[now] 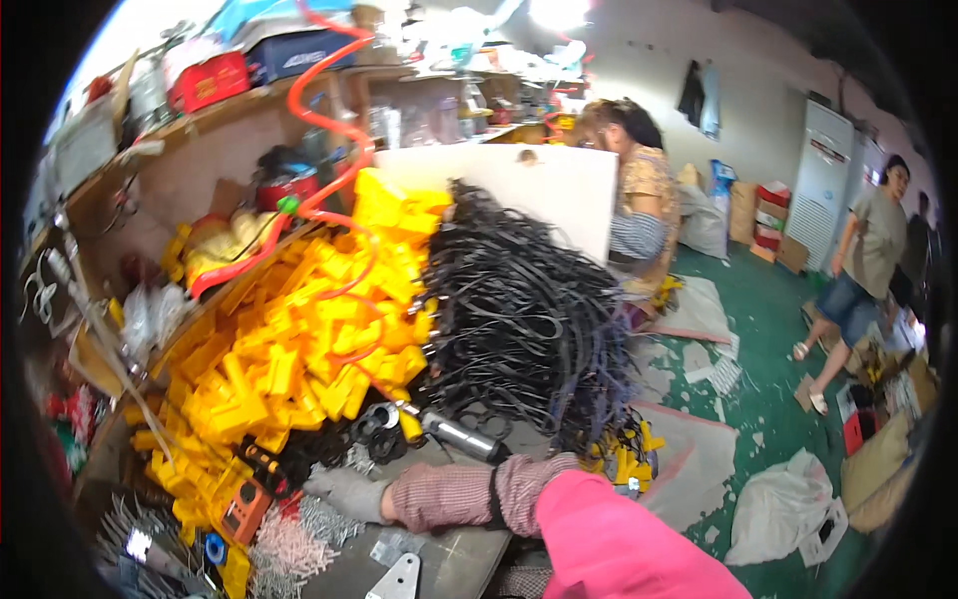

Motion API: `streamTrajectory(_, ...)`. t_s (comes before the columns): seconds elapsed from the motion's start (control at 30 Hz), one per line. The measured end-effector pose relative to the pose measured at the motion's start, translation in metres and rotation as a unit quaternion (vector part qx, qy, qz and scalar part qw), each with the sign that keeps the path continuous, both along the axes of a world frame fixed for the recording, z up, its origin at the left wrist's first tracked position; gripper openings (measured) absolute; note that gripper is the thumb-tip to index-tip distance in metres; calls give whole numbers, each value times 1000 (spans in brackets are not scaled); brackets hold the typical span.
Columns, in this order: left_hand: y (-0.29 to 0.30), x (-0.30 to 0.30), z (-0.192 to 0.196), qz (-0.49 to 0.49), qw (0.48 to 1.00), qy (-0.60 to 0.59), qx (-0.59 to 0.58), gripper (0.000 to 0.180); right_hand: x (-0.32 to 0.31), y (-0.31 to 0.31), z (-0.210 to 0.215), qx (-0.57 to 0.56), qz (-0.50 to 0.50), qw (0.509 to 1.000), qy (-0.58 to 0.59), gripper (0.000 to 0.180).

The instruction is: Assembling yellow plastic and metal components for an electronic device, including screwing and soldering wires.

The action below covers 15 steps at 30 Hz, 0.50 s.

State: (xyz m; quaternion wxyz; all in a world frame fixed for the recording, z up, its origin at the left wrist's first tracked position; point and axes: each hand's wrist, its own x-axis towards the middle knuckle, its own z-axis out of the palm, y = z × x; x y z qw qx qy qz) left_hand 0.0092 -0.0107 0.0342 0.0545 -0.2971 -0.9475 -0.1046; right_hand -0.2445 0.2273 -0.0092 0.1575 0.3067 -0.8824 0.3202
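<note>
Pink sleeve (619,539) aside, one gloved hand (344,491) is laid open beside the screws (299,534), nothing gripped; these could be scattered if brushed.

A grey-gloved hand (344,492) in a red-and-white checked cuff (469,494) and pink sleeve (619,544) lies by bright yellow plastic blocks (299,349), black straps (519,319), an orange coiled hose (334,130) (green-tipped) and green floor (768,399).
</note>
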Motion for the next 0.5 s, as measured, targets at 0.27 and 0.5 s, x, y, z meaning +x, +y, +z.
streamTrajectory(0.27, 5, 4, -8, -36, 997, 67, 16, 100, 10, -1, -23, 245, -75, 904, 342, 33)
streamTrajectory(0.5, 1, 2, 3, -28, 999, 26, -13, 110, 124, 62, -35, -174, 39, 983, 40, 13)
